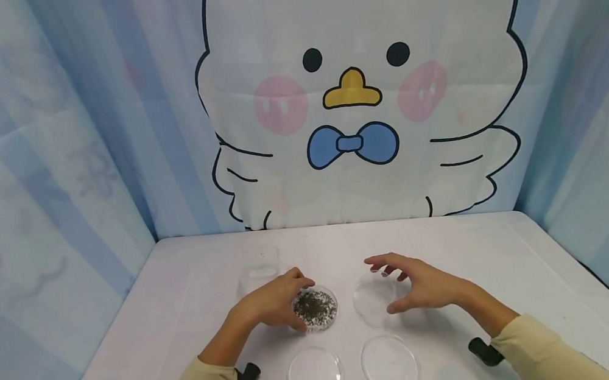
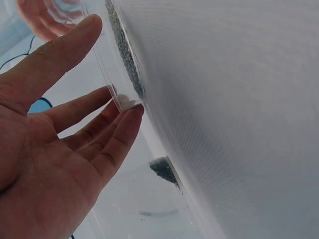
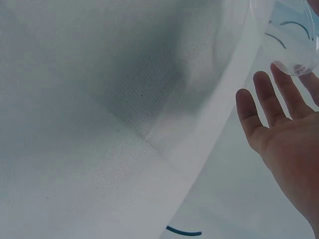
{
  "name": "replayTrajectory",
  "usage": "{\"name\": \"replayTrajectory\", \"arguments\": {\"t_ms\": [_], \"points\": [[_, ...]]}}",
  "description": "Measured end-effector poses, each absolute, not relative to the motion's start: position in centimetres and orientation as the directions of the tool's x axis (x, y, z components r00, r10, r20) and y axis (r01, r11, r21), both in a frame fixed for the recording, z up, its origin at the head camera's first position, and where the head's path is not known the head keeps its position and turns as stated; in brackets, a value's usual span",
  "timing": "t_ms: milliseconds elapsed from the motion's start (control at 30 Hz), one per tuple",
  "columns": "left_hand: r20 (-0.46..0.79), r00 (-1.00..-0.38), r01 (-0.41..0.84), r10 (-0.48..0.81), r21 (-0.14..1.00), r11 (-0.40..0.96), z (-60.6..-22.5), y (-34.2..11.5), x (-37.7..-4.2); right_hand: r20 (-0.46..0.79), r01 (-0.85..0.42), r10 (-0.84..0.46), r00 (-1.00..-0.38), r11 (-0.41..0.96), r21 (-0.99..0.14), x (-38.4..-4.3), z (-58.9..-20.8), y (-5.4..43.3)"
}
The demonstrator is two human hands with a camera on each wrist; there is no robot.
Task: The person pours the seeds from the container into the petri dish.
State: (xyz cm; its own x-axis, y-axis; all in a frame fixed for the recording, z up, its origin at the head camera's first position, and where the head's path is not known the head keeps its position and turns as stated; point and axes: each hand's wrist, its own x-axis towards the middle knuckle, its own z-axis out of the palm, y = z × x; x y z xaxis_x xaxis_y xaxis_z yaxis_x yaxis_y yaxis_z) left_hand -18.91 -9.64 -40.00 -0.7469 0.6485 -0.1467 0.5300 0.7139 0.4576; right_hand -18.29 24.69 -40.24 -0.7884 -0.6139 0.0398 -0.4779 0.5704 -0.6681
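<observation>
My left hand [image 1: 275, 300] grips the rim of a round clear petri dish that holds dark granules [image 1: 316, 309]. In the left wrist view, the thumb [image 2: 75, 42] lies along one side of this dish and the fingers curl under its other edge; the granules [image 2: 124, 52] show through the clear wall. On the right, my right hand [image 1: 423, 281] holds a clear petri dish part [image 1: 371, 300] by its edge, tilted. In the right wrist view, fingertips [image 3: 279, 69] meet the rim of that clear part [image 3: 286, 37], with the thumb mostly out of frame.
Two clear round dish parts lie near the table's front, a left one [image 1: 315, 377] and a right one [image 1: 390, 366]. Behind my left hand stands a clear container [image 1: 259, 268]. Curtains surround the white table [image 1: 470, 253] at back and sides.
</observation>
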Motion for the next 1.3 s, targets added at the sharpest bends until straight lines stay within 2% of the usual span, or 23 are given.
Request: {"name": "replayTrajectory", "arguments": {"t_ms": [300, 633, 867, 1300], "points": [[-0.147, -0.744, 0.535, 0.652, 0.453, 0.713, -39.89, -9.64, -18.91, 0.072, -0.450, -0.609, -0.790, 0.496, -0.743, -18.54, -40.00, 24.77], [-0.139, -0.746, 0.528, 0.652, 0.475, 0.705, -39.97, -9.65, -18.93, 0.037, -0.355, -0.613, -0.790, 0.407, -0.841, -18.36, -39.87, 24.53], [-0.134, -0.744, 0.533, 0.655, 0.472, 0.702, -40.07, -9.67, -18.97, 0.022, -0.333, -0.604, -0.797, 0.407, -0.851, -18.23, -39.82, 24.47], [-0.130, -0.741, 0.532, 0.658, 0.484, 0.695, -39.99, -9.71, -18.93, 0.057, -0.370, -0.583, -0.811, 0.433, -0.822, -17.81, -40.10, 24.40]]}}
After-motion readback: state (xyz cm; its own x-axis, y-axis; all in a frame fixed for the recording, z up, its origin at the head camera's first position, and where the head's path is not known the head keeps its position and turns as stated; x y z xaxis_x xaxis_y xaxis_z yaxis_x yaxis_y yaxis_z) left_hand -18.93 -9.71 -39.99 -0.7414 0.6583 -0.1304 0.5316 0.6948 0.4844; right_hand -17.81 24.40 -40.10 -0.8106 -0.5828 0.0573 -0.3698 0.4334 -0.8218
